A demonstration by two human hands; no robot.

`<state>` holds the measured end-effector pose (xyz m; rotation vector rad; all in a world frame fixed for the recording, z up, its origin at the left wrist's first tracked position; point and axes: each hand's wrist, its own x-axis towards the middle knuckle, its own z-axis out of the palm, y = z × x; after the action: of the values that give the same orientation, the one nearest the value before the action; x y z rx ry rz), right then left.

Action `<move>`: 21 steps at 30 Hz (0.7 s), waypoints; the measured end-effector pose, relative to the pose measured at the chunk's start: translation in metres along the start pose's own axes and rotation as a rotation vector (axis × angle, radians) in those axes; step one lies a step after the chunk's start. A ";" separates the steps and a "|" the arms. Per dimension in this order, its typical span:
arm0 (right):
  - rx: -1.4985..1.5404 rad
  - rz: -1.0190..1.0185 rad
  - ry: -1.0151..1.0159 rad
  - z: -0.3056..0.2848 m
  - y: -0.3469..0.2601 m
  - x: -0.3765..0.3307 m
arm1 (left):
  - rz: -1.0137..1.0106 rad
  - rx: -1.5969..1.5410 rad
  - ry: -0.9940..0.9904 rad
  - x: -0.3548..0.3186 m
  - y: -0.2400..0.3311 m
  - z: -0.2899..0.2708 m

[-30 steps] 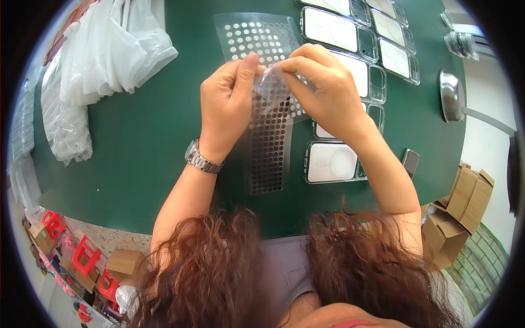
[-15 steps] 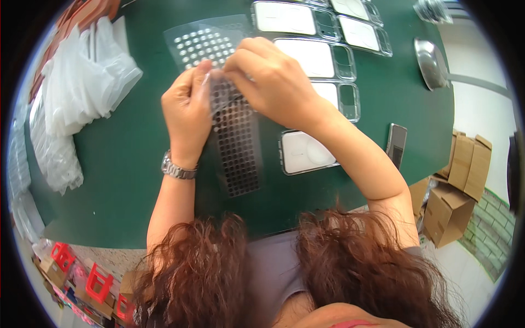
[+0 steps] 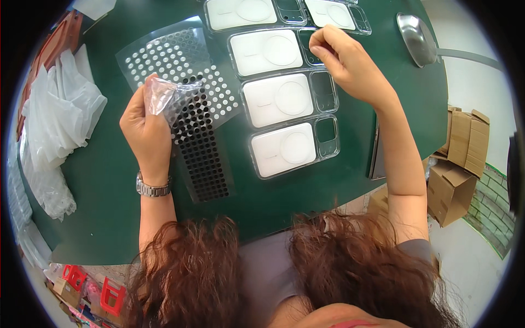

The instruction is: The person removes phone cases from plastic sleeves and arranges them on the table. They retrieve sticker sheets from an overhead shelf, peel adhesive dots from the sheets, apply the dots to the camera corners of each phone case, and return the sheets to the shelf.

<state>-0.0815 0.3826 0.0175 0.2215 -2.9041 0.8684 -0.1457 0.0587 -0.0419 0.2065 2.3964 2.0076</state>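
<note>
My left hand (image 3: 146,131) is closed on the crumpled upper end of a clear sticker sheet (image 3: 203,158) with rows of small black dots. That end is folded over and glossy, while the rest hangs down toward me. Beneath it lies another clear sheet (image 3: 221,93) bearing silvery-white dots, with some spots bare. My right hand (image 3: 350,63) hovers over the camera-cutout end of a clear phone case (image 3: 265,52). Its thumb and index finger are pinched; whatever they hold, if anything, is too small to make out. Two similar cases (image 3: 279,101) with white inserts lie nearer me.
More cases (image 3: 240,13) lie at the far side of the green table (image 3: 306,202). White plastic bags (image 3: 60,109) are heaped on the left. A metal bowl (image 3: 416,41) stands far right, and a phone (image 3: 376,153) lies beside my right forearm. Cardboard boxes (image 3: 451,188) stand off the right edge.
My right hand has left the dot sheet and moved right, over a phone case. My left hand still grips the black-dot sheet. The whole view has shifted a little.
</note>
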 end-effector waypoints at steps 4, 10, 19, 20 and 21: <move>-0.103 0.036 -0.107 -0.004 0.000 -0.002 | -0.044 0.044 -0.022 0.001 -0.001 -0.004; -0.173 0.053 -0.194 -0.006 0.001 -0.004 | 0.066 0.005 0.030 0.000 -0.001 0.006; -0.243 -0.048 -0.180 -0.007 -0.004 -0.004 | 0.040 0.007 0.018 0.000 0.006 0.004; -0.279 -0.061 -0.177 -0.008 -0.006 -0.004 | 0.035 0.007 0.020 0.000 0.007 0.004; -0.280 -0.062 -0.176 -0.009 -0.005 -0.003 | 0.036 0.006 0.020 0.000 0.007 0.005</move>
<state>-0.0776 0.3839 0.0270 0.3772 -3.1161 0.4446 -0.1441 0.0648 -0.0356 0.2324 2.4286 2.0278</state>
